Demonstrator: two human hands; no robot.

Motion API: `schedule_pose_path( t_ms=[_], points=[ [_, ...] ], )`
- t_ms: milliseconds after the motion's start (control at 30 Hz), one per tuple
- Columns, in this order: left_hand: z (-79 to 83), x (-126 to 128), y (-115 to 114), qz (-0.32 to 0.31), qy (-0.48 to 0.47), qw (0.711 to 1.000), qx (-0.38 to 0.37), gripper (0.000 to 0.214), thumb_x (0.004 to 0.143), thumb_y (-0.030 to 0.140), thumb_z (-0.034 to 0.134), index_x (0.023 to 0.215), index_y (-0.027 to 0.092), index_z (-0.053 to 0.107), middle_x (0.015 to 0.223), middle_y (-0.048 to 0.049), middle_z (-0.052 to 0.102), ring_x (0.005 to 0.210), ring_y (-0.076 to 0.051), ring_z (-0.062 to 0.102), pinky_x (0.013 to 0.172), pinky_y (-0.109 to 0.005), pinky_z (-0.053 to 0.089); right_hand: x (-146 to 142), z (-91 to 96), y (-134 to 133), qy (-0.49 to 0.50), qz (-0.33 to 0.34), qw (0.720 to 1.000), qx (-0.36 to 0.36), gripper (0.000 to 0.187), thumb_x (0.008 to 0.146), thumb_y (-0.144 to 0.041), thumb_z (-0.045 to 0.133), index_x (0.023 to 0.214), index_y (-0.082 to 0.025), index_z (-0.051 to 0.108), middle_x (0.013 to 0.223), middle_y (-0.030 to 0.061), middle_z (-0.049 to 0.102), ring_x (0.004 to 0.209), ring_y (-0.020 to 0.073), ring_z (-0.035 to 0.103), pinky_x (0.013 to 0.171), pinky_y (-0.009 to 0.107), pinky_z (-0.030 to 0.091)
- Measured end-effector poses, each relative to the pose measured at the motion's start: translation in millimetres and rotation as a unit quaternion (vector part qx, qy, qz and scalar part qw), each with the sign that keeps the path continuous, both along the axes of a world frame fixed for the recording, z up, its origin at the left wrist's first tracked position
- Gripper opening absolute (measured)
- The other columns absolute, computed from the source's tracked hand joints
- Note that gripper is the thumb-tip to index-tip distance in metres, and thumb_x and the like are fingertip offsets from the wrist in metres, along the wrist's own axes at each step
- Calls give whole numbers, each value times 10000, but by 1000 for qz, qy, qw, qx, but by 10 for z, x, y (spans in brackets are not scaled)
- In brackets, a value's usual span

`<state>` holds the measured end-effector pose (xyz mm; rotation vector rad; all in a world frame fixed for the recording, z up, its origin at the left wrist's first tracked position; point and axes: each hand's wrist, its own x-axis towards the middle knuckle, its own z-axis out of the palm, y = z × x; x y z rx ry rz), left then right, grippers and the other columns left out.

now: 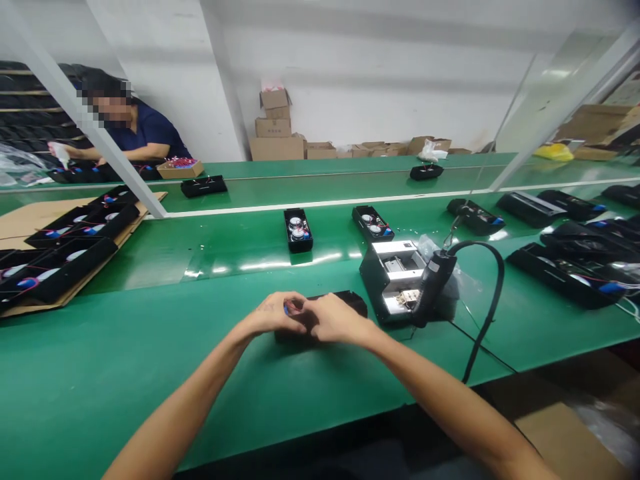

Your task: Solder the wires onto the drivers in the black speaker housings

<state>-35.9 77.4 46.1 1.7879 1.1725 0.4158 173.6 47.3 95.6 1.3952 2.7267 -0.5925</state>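
Observation:
A long black plastic housing (350, 301) lies on the green bench (125, 373) in front of me, mostly covered by both hands. My left hand (273, 315) is closed over its left part, fingers pinching at small red and blue wires (289, 307). My right hand (334, 319) is closed beside it, fingertips meeting the left hand's over the same spot. What the right fingers pinch is hidden.
A black parts box (395, 277) with metal pieces stands right of my hands, with a hanging electric screwdriver (431, 283) and its cable (487, 307). Black housings (298, 230) ride the belt; more lie stacked left (60, 263) and right (565, 273). A co-worker (135, 133) sits far left.

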Motion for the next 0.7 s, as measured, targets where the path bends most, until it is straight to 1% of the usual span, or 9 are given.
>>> schedule_pose_path(
  t_ms=[67,133,167,233,333,533,633,700],
  points=[
    [93,-33,198,-7,-18,999,-48,561,538,317,918,1070,212,773,914,-5,770,898,-213,700,811,-310,526,-20,123,255,27,-19,997,-74,337,723,-233,819,1055,-205,777,835,28,756,793,214,673,637,273,381],
    [134,-48,279,-12,-22,997,-68,546,533,323,920,1049,210,781,902,-5,766,900,-216,697,811,-309,519,-20,157,408,52,-37,991,-119,311,646,-249,884,941,-203,800,756,-16,713,749,181,639,588,249,357],
    [140,-50,285,-14,-21,997,-72,537,532,326,921,1039,210,784,891,-3,763,890,-214,695,806,-307,515,-15,144,446,63,-42,989,-128,301,622,-246,899,903,-199,803,728,-30,689,733,167,621,578,243,350],
    [138,-45,263,-15,-18,997,-77,523,530,328,924,1020,208,788,870,1,759,870,-210,690,797,-303,508,-2,90,466,82,-48,987,-130,293,601,-243,909,870,-195,805,696,-49,654,706,148,589,572,238,343],
    [126,-33,224,-19,-20,996,-82,506,531,324,927,1004,207,790,866,2,758,859,-205,685,787,-297,500,16,24,441,95,-57,986,-126,303,590,-254,911,871,-201,809,681,-58,639,679,137,563,572,239,332],
    [108,-26,221,-11,-27,996,-87,532,512,340,937,1002,206,780,854,-1,744,857,-206,679,774,-298,497,5,62,444,82,-54,983,-156,290,591,-247,889,869,-204,820,671,-46,642,671,144,563,551,238,335],
    [97,-18,213,-5,-33,995,-96,580,498,320,940,1041,211,765,855,2,742,860,-203,673,769,-295,496,-25,62,462,66,-70,981,-170,288,577,-254,893,856,-213,832,672,-32,660,685,161,589,553,241,364],
    [89,-12,208,-4,-34,994,-100,575,507,307,933,1048,214,762,854,4,740,858,-198,666,760,-290,486,-48,43,480,57,-80,979,-179,302,564,-247,901,860,-227,840,673,-32,672,694,167,604,562,242,378]
  ],
)
